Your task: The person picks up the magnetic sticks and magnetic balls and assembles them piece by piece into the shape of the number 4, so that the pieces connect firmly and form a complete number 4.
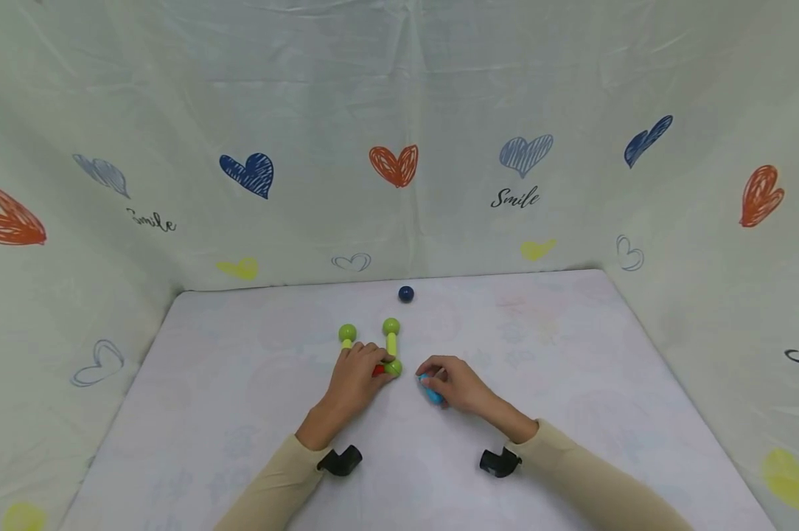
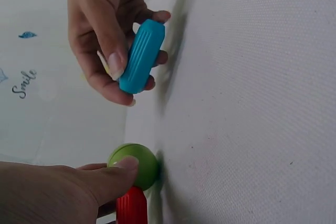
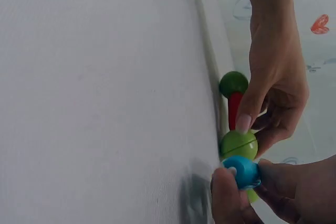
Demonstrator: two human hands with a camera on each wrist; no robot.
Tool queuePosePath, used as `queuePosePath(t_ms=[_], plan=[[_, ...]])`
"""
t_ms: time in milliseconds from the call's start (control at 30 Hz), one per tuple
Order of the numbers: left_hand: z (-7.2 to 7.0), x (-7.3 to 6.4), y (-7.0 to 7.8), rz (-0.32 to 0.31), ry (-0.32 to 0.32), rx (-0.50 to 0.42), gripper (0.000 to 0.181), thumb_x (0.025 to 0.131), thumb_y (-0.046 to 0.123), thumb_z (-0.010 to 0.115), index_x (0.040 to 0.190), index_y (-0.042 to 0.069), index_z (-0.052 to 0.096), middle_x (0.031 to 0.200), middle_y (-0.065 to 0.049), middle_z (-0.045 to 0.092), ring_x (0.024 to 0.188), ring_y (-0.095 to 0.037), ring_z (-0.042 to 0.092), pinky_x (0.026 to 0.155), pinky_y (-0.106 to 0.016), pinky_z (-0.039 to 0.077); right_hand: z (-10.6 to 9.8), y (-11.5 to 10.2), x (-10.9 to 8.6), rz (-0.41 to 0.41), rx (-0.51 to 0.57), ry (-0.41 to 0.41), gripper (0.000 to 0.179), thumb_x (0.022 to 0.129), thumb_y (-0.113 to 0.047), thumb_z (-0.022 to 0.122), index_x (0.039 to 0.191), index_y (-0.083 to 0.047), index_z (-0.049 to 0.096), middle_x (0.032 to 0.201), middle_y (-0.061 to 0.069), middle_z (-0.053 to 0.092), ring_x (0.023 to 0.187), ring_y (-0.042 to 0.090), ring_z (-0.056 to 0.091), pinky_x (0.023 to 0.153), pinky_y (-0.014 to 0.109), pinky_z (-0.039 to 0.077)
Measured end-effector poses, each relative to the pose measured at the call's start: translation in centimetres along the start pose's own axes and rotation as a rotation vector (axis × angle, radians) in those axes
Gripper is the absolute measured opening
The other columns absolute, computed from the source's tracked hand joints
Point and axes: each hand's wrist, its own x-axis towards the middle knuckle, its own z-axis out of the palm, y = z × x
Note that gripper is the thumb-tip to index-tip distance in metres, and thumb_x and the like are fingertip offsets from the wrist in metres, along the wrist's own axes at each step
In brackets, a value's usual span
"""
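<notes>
In the head view, my left hand [image 1: 353, 380] holds a joined toy frame of green balls and coloured rods. Its thumb lies on the near-right green ball [image 1: 393, 367], which joins a red rod [image 1: 377, 370]; the hand covers much of that rod. From this ball a yellow-green rod [image 1: 391, 344] runs back to another green ball [image 1: 391, 326]. A further green ball [image 1: 347, 333] sits behind the left hand. My right hand [image 1: 464, 387] pinches a ribbed blue rod [image 2: 143, 56] between thumb and fingers, apart from the green ball in the left wrist view.
A dark blue ball [image 1: 406, 294] lies near the back edge of the white table [image 1: 539, 332]. Behind and at the sides hangs a pale curtain [image 1: 452, 96] printed with hearts. Black mounts [image 1: 343, 462] are worn on both wrists.
</notes>
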Motion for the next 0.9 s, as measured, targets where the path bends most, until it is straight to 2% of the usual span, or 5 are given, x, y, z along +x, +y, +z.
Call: queuePosePath(t_ms=[100, 233, 400, 600, 900], plan=[[0.0, 0.0, 0.0, 0.005, -0.002, 0.000, 0.026, 0.086, 0.016, 0.089, 0.110, 0.011, 0.079, 0.101, -0.002, 0.074, 0.097, -0.023, 0.061, 0.087, -0.042, 0.046, 0.3, 0.0, 0.1, 0.045, 0.132, -0.051, 0.019, 0.106, -0.002, 0.059, 0.120, 0.005, 0.069, 0.102, 0.011, 0.064, 0.069, 0.012, 0.061, 0.056, 0.028, 0.058], [0.0, 0.0, -0.1, 0.015, 0.002, 0.010, 0.026, 0.087, 0.016, 0.089, 0.110, 0.011, 0.079, 0.102, -0.002, 0.074, 0.097, -0.023, 0.061, 0.087, -0.043, 0.046, 0.8, 0.0, 0.2, 0.064, 0.249, -0.100, 0.023, 0.107, -0.002, 0.057, 0.125, 0.008, 0.066, 0.105, 0.013, 0.064, 0.074, 0.014, 0.062, 0.063, 0.030, 0.061], [-0.2, 0.1, 0.0, 0.016, -0.001, 0.004, 0.026, 0.087, 0.016, 0.088, 0.111, 0.010, 0.079, 0.102, -0.003, 0.074, 0.098, -0.024, 0.062, 0.087, -0.043, 0.047, 1.6, -0.5, 0.3, 0.085, 0.353, -0.126, 0.030, 0.102, 0.002, 0.062, 0.131, 0.010, 0.061, 0.105, 0.013, 0.063, 0.080, 0.014, 0.064, 0.071, 0.032, 0.063], [-0.4, 0.2, 0.0, 0.023, -0.003, -0.006, 0.025, 0.088, 0.016, 0.088, 0.111, 0.010, 0.079, 0.102, -0.003, 0.073, 0.097, -0.024, 0.062, 0.086, -0.044, 0.047, 2.4, -1.1, 0.3, 0.102, 0.340, -0.048, 0.032, 0.098, 0.001, 0.068, 0.129, 0.009, 0.062, 0.103, 0.012, 0.067, 0.078, 0.011, 0.066, 0.071, 0.028, 0.060], [-0.6, 0.2, -0.1, 0.034, -0.013, -0.030, 0.024, 0.088, 0.016, 0.087, 0.110, 0.010, 0.079, 0.100, -0.003, 0.073, 0.096, -0.024, 0.063, 0.085, -0.044, 0.047, 3.6, -1.8, 0.3, 0.110, 0.324, 0.053, 0.033, 0.093, 0.001, 0.077, 0.121, 0.010, 0.062, 0.101, 0.015, 0.073, 0.082, 0.014, 0.072, 0.074, 0.033, 0.062]])
